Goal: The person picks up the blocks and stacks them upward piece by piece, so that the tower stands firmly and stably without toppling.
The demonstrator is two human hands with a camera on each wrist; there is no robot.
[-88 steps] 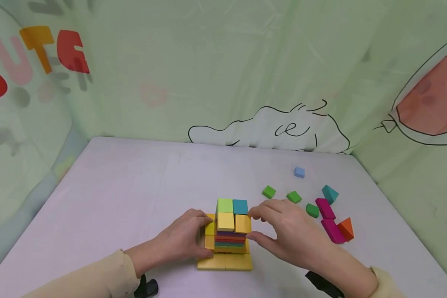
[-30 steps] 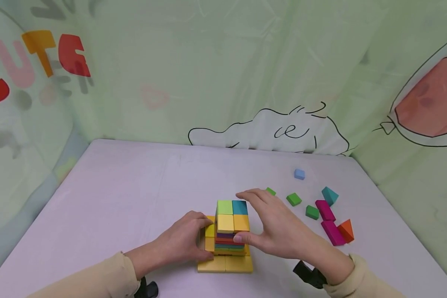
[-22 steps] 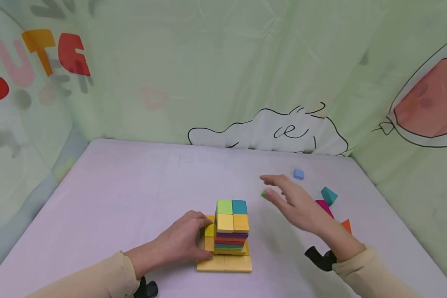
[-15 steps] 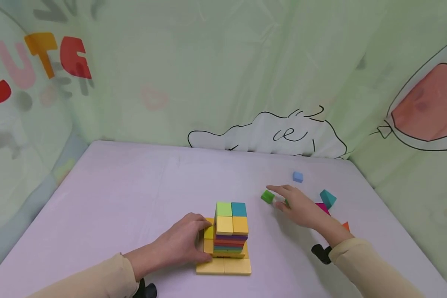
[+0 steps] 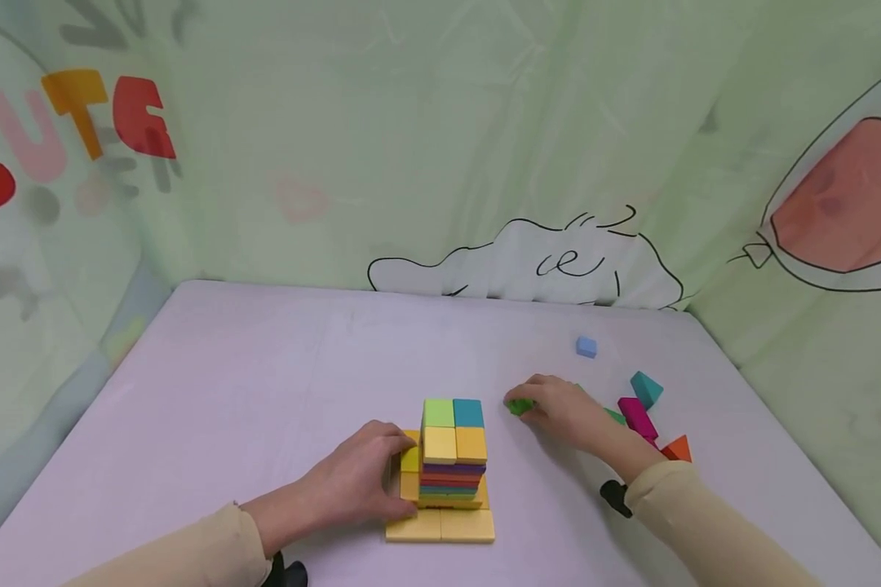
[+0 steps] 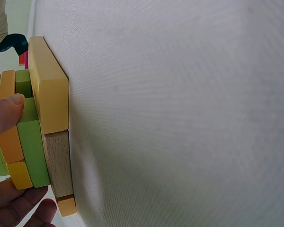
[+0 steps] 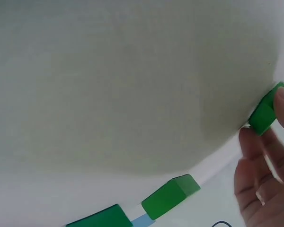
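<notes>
1. Two hands on a pale lilac table [image 5: 264, 367] backed by a green printed curtain [image 5: 440, 147]; table is the largest item in view.
2. Block stack [image 5: 451, 456]: coloured layers on a yellow base, lime, teal and two yellow cubes on top. Sits front centre.
3. Left hand [image 5: 356, 481]: fingers curled against the stack's left side, thumb [image 6: 4, 113] pressed on the edges of the layers, bracing it.
4. Right hand [image 5: 565, 412]: lies right of the stack, apart from it, fingertips narrowed round a small green cube [image 5: 517, 405].
5. Loose pieces right of that hand: magenta bar [image 5: 637, 417], teal wedge [image 5: 646, 388], orange wedge [image 5: 677, 449], light blue cube [image 5: 586, 347] farther back.
6. Green cube, wrist view [image 7: 266, 112]: pinched between fingertip and thumb, resting on or just above the cloth; cannot tell which. Two more green blocks [image 7: 170, 196] lie nearby.
7. Key relation: the held cube lies right of the stack top and lower; the right hand is the nearer one.
</notes>
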